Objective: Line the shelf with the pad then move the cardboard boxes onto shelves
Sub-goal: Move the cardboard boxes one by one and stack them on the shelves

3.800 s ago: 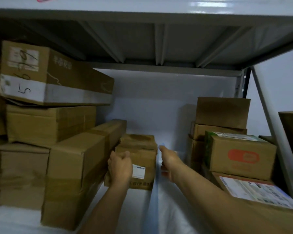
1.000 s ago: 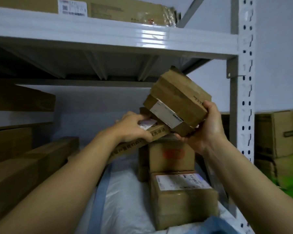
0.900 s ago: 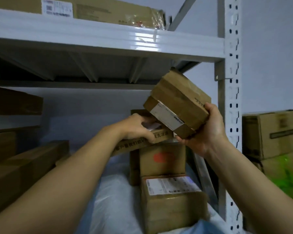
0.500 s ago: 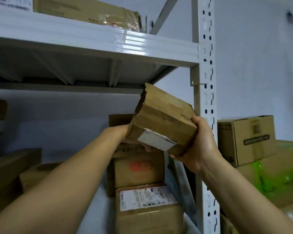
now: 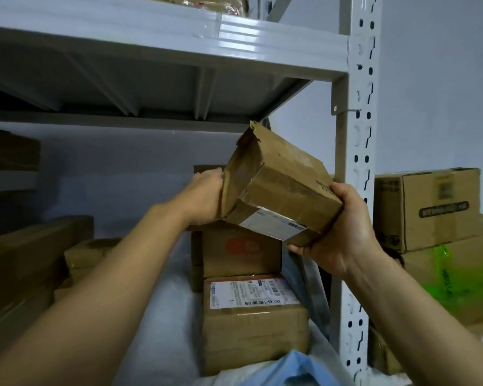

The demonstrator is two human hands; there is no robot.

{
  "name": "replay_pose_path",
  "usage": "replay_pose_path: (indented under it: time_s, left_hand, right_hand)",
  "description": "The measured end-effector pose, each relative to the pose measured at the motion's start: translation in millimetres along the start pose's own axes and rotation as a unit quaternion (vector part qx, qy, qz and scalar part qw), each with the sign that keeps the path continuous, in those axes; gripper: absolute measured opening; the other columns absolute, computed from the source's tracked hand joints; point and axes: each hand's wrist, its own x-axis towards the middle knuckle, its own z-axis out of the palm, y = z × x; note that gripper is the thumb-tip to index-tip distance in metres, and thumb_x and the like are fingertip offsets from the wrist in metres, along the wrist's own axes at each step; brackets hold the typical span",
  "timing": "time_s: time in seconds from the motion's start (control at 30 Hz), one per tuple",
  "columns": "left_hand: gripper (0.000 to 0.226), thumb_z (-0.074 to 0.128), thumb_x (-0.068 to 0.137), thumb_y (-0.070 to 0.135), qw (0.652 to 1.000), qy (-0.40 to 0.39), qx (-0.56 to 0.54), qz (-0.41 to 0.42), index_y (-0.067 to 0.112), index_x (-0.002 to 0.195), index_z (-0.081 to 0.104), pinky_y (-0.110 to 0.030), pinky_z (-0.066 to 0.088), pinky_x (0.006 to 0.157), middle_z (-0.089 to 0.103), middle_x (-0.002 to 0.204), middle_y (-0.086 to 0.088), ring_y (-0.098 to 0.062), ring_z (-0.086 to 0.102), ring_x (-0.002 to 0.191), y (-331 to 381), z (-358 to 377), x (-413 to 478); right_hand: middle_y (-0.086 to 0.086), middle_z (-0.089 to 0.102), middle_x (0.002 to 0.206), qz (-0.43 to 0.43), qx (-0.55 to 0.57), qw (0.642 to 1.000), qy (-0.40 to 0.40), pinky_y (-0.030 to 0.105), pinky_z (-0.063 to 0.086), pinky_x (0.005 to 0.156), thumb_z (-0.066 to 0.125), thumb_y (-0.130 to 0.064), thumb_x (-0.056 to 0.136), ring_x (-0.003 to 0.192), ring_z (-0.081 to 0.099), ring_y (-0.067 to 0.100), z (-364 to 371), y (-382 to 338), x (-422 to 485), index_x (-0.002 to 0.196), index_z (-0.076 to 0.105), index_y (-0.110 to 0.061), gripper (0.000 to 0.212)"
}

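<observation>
I hold a small worn cardboard box (image 5: 279, 185) tilted in the air, white label facing down. My right hand (image 5: 338, 229) grips its lower right end from below. My left hand (image 5: 204, 196) presses its left end, just above a stack of boxes. That stack has a box with a red mark (image 5: 240, 249) on a labelled box (image 5: 251, 321). Both rest on the white pad (image 5: 168, 316) lining the shelf. A blue fold (image 5: 296, 369) of the pad shows at the front edge.
The grey upper shelf (image 5: 162, 43) hangs close above the held box, and the white slotted upright (image 5: 357, 162) stands just right of it. More boxes (image 5: 23, 263) fill the shelf's left side. Beyond the upright sit a printed carton (image 5: 427, 207) and green wrapping (image 5: 455, 280).
Both hands lifted the small box off the pad on the left and carried it right, up above the stack. In the last half second it tilted further; my view moved closer.
</observation>
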Motion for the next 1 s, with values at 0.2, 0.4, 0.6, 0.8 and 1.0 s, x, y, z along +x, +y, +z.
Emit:
replay_pose_path:
  time_s: [0.2,0.4,0.6,0.8,1.0]
  left_hand:
    - [0.023,0.054,0.092,0.006,0.962,0.257,-0.076,-0.049,0.015,0.107,0.069,-0.025,0.039,0.089,0.059,0.108,0.002,-0.016,0.052,0.107,-9.6,17.0,-55.2]
    - [0.037,0.047,0.083,0.056,0.937,0.186,-0.290,-0.063,0.023,0.082,0.064,-0.038,0.054,0.070,0.066,0.087,-0.003,-0.018,0.064,0.078,-2.1,38.4,-98.6]
    - [0.073,0.060,0.047,0.085,0.928,0.025,-0.367,-0.062,0.040,0.104,0.054,-0.040,0.055,0.088,0.058,0.118,0.000,-0.017,0.063,0.102,-10.5,47.7,-116.6]
    - [0.051,0.064,0.054,0.071,0.948,0.036,-0.299,-0.105,0.042,0.094,0.053,-0.040,0.054,0.090,0.063,0.113,0.009,-0.009,0.061,0.102,-12.6,62.8,-118.1]
    - [0.033,0.071,0.070,0.057,0.947,0.051,-0.295,-0.118,0.039,0.091,0.053,-0.035,0.055,0.087,0.063,0.103,0.018,-0.004,0.061,0.097,-10.4,70.4,-113.7]
  right_hand:
    - [0.011,0.064,0.089,0.034,-0.047,0.998,0.012,0.047,0.043,0.079,0.043,-0.049,0.084,0.088,0.060,0.034,-2.6,10.4,-21.9,0.089,0.059,-0.024,0.031]
    - [0.011,0.059,0.099,0.047,-0.163,0.984,0.048,0.054,0.047,0.090,0.039,-0.048,0.089,0.096,0.057,0.031,6.7,18.3,-43.7,0.091,0.054,-0.026,0.026]
    - [0.009,0.053,0.100,0.088,-0.265,0.956,0.087,0.049,0.043,0.090,0.037,-0.051,0.092,0.102,0.050,0.031,16.1,20.3,-48.1,0.107,0.048,-0.023,0.034]
    - [0.001,0.054,0.091,0.064,-0.320,0.941,0.084,0.038,0.036,0.084,0.035,-0.052,0.093,0.081,0.048,0.016,20.8,26.8,-43.9,0.106,0.050,-0.020,0.037]
    - [0.012,0.052,0.131,0.035,-0.377,0.919,0.107,0.036,0.034,0.086,0.032,-0.066,0.089,0.107,0.048,0.025,18.3,26.6,-37.4,0.135,0.046,-0.010,0.074]
